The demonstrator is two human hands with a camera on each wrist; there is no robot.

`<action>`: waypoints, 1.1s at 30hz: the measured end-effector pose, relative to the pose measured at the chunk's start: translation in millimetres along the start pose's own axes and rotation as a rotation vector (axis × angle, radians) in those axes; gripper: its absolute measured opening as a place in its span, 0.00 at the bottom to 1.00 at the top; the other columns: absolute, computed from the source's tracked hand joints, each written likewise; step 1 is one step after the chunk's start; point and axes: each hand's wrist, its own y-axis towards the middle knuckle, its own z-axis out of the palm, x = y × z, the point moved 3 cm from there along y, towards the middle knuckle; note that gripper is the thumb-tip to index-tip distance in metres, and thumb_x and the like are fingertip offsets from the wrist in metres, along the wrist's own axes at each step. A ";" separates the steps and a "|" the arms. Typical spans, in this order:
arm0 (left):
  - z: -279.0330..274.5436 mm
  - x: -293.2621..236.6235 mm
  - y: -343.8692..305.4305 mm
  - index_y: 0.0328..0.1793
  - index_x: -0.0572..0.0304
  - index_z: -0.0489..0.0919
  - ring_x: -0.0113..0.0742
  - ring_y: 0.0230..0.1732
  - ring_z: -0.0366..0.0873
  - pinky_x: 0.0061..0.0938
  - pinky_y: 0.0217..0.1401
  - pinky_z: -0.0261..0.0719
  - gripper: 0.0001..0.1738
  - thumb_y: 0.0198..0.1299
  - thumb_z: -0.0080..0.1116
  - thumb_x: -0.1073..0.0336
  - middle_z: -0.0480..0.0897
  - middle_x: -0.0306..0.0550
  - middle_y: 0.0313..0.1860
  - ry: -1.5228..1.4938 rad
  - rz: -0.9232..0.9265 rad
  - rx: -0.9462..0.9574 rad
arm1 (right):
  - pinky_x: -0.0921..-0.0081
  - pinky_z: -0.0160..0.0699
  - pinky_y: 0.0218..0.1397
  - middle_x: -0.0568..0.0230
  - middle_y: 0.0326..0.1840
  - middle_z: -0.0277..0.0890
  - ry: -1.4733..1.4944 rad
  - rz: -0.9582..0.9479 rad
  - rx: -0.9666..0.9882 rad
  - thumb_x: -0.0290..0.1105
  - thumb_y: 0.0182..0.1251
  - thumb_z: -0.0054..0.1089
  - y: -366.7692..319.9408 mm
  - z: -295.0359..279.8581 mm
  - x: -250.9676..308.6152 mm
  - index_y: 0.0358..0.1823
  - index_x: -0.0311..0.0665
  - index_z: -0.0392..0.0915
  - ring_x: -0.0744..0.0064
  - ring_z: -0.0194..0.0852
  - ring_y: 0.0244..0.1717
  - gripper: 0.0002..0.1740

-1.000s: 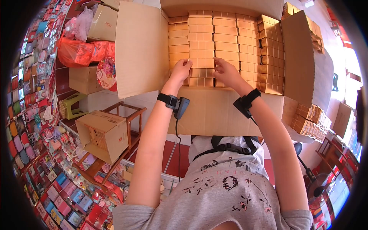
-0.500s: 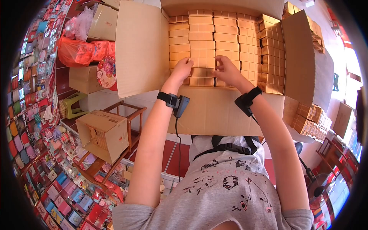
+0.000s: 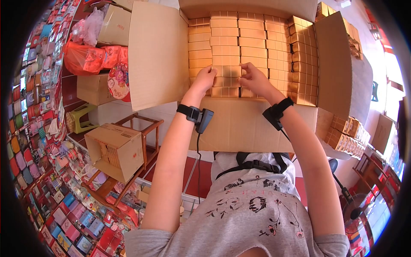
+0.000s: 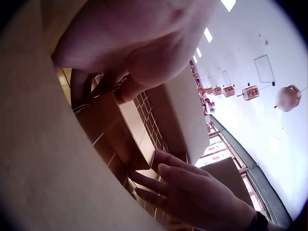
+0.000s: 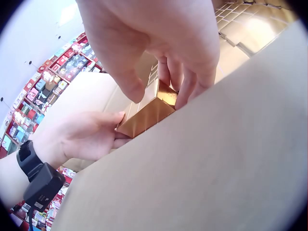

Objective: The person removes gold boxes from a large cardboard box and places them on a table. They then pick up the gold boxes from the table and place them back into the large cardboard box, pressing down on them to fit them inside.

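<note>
The gold box (image 3: 226, 71) lies lengthwise in the near rows inside the big carton (image 3: 156, 55), toward 12 o'clock in the head view. The hands hold it by its two ends. The left hand (image 3: 204, 78) is at its 9 o'clock, fingers curled against that end. The right hand (image 3: 253, 78) is at its 3 o'clock, with thumb and fingers pinching the other end, plainly seen from the right wrist. That view also shows the box tilted, one corner raised above the carton's edge.

Packed gold boxes (image 3: 252, 40) fill the carton in tight rows at the held box's 12, 3 and 6 o'clock, touching it or just beside it. The carton's near wall (image 3: 239, 124) stands at 6 o'clock between the person and the box, and both wrists reach over it.

Outside, a further stack of gold boxes (image 3: 349, 137) sits at 4 o'clock. A small cardboard box (image 3: 114, 150) on a wooden stand is at 8 o'clock, red bags (image 3: 85, 58) at 10 o'clock.
</note>
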 end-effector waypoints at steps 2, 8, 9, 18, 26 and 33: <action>0.2 0.5 -0.8 0.38 0.60 0.74 0.24 0.32 0.71 0.21 0.36 0.70 0.12 0.67 0.44 0.61 0.76 0.36 0.31 0.004 0.004 -0.019 | 0.71 0.76 0.46 0.49 0.54 0.69 0.005 0.010 -0.003 0.31 0.58 0.57 0.8 0.8 -0.7 0.61 0.35 0.62 0.64 0.74 0.50 0.28; 5.4 -1.2 -0.4 0.41 0.64 0.75 0.25 0.34 0.70 0.20 0.39 0.68 0.13 0.65 0.49 0.61 0.76 0.38 0.32 0.056 0.001 -0.116 | 0.70 0.74 0.50 0.51 0.50 0.67 -0.364 -0.082 -0.097 0.31 0.57 0.57 -3.3 -3.9 0.3 0.64 0.40 0.63 0.60 0.75 0.43 0.31; 4.2 1.2 2.2 0.42 0.65 0.76 0.26 0.34 0.70 0.20 0.38 0.69 0.13 0.64 0.50 0.61 0.77 0.39 0.33 0.080 -0.030 -0.129 | 0.69 0.75 0.49 0.51 0.49 0.66 -0.411 -0.122 -0.114 0.31 0.57 0.56 -3.6 -2.7 -1.3 0.65 0.42 0.62 0.58 0.74 0.42 0.31; 3.2 -0.3 2.9 0.47 0.66 0.77 0.28 0.31 0.76 0.24 0.32 0.73 0.16 0.58 0.59 0.62 0.80 0.42 0.34 -0.049 -0.038 -0.158 | 0.64 0.76 0.41 0.54 0.40 0.72 -0.753 -0.171 -0.090 0.31 0.59 0.52 -26.7 -1.8 13.4 0.70 0.51 0.53 0.55 0.75 0.38 0.36; 3.2 11.0 15.7 0.42 0.72 0.78 0.32 0.30 0.77 0.25 0.32 0.74 0.16 0.54 0.62 0.63 0.81 0.47 0.29 0.072 -0.018 -0.213 | 0.64 0.75 0.32 0.65 0.33 0.79 -0.991 -0.087 0.025 0.38 0.63 0.52 -28.0 0.9 1.2 0.72 0.53 0.47 0.59 0.78 0.32 0.37; -0.1 20.1 27.8 0.42 0.72 0.78 0.38 0.32 0.79 0.29 0.36 0.75 0.19 0.51 0.63 0.61 0.82 0.50 0.31 0.230 0.002 -0.236 | 0.64 0.76 0.32 0.61 0.31 0.79 -1.032 -0.127 0.033 0.39 0.64 0.51 -29.3 1.9 1.6 0.73 0.55 0.44 0.58 0.77 0.30 0.38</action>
